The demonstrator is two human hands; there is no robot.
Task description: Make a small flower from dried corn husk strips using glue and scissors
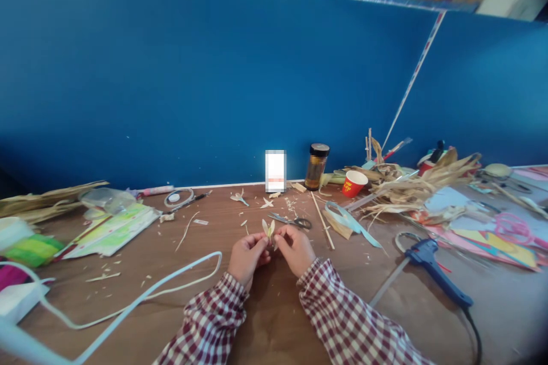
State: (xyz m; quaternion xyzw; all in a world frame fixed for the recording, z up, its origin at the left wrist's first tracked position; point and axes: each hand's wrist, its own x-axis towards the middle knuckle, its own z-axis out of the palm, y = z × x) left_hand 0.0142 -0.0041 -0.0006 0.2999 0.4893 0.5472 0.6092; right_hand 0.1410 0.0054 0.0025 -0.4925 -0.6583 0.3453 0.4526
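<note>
Both my hands meet at the middle of the brown table (274,319), in red-and-white checked sleeves. My left hand (247,255) and my right hand (295,248) are closed, pinching between their fingertips a small pale flower-like piece of dried husk (268,228) with pointed petals standing up. Small scissors (291,220) lie just beyond my right hand. Loose husk petals (240,198) and shavings lie further back.
A blue glue gun (436,271) with its cable lies right. A pile of dried husks (411,185), a red cup (354,183), a dark-lidded jar (317,166) and coloured papers (492,228) sit at back right. A white cord (141,296) loops left, beside green paper (111,231).
</note>
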